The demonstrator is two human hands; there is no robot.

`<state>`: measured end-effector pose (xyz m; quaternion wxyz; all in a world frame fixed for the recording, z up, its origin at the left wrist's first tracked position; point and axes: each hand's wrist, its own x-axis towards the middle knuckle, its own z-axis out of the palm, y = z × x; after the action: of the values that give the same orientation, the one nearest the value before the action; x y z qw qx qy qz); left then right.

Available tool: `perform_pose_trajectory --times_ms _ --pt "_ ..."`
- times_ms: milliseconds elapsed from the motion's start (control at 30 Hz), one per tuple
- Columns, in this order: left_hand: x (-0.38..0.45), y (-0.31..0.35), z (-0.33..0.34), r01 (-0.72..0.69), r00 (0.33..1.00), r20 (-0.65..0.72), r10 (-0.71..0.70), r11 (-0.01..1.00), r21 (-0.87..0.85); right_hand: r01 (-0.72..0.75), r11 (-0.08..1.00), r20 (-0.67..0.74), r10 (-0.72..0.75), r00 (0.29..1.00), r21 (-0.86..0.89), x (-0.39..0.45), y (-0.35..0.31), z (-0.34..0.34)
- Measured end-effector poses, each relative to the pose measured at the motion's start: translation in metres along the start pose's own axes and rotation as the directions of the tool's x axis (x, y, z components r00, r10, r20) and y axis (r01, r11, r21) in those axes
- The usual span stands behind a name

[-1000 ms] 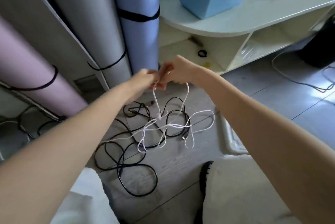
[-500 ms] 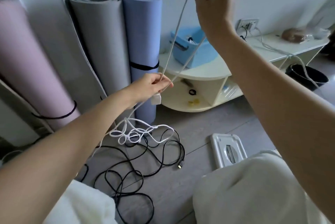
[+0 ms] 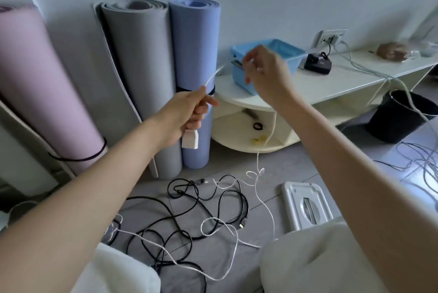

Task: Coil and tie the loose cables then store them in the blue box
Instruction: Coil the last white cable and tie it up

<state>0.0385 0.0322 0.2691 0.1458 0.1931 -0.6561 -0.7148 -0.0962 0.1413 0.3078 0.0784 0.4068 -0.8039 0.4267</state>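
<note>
White cable [image 3: 257, 200], black cable [image 3: 189, 216], light blue box [image 3: 282, 53], pink mat [image 3: 40, 84], grey mat [image 3: 139, 60], blue mat [image 3: 194, 43], cream shelf [image 3: 315, 84], black bucket [image 3: 398, 114], grey floor [image 3: 296, 164].

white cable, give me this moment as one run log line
left hand: grips white cable by its plug | right hand: pinches it higher | rest: loose on floor | black cable: uncoiled | blue box: on shelf

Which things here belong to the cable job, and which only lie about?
For the job:
white cable, gripped by left hand, pinched by right hand
black cables on the floor
blue box

Lying about:
rolled mats
black bucket
white stand
</note>
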Motion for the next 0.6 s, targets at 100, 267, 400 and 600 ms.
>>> perform_pose_trajectory --times_ms 100,267,400,600 --pt "0.006 0.000 0.005 -0.024 0.999 0.022 0.027 0.993 -0.115 -0.155 0.983 0.217 0.174 0.961 -0.099 -0.016 0.017 0.024" --pt "0.017 -0.006 0.016 -0.034 0.999 0.018 0.038 0.984 -0.173 0.148 0.954 0.561 0.025 0.827 -0.261 -0.039 0.009 0.046" --pt "0.024 -0.020 0.013 0.018 0.999 0.036 -0.018 1.000 -0.003 0.176 0.966 0.658 -0.007 0.753 -0.191 -0.038 0.012 0.035" --pt "0.020 -0.037 -0.001 0.121 0.982 0.097 -0.159 0.939 0.321 0.161 0.969 0.708 0.020 0.706 -0.188 -0.037 0.024 0.020"
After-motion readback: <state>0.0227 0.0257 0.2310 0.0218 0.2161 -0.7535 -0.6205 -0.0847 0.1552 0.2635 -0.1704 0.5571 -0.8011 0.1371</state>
